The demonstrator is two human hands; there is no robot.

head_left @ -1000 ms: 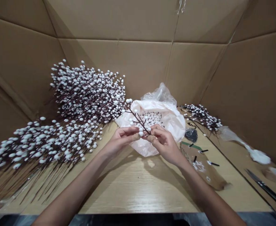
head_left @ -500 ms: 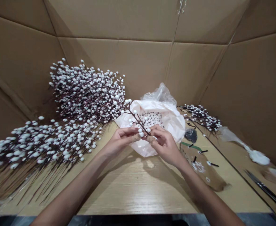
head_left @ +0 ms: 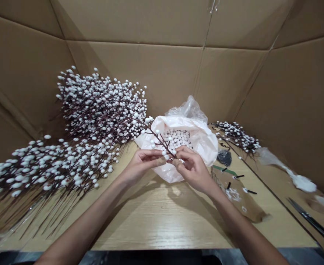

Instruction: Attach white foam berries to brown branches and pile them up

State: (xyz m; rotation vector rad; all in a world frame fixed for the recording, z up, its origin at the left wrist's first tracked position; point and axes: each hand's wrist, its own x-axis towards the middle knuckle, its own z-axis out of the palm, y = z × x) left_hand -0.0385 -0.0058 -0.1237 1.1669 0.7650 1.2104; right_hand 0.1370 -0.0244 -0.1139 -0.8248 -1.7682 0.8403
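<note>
A dark brown artificial berry branch [head_left: 159,138] with white berries is held tilted in front of me, its tip pointing up and left. My right hand [head_left: 191,167] pinches the branch near its lower end. The fingers of my left hand [head_left: 145,163] are pressed together at a white berry [head_left: 164,153] low on the branch; whether they grip the berry or its twig is partly hidden. Just behind both hands lies an open white plastic bag [head_left: 206,141], with many loose white berries [head_left: 180,138] inside.
Finished-looking berry branches are piled at the back left [head_left: 101,106] and front left [head_left: 59,165]. On the right are a smaller branch bundle [head_left: 235,136], a small dark packet [head_left: 224,157], a brown sheet [head_left: 245,202] with small pieces, and scissors [head_left: 313,222]. Cardboard walls [head_left: 134,73] enclose the table.
Both hands keep nearly the same hold on the branch. The whole view has shifted very slightly; nothing is visibly taken up or let go.
</note>
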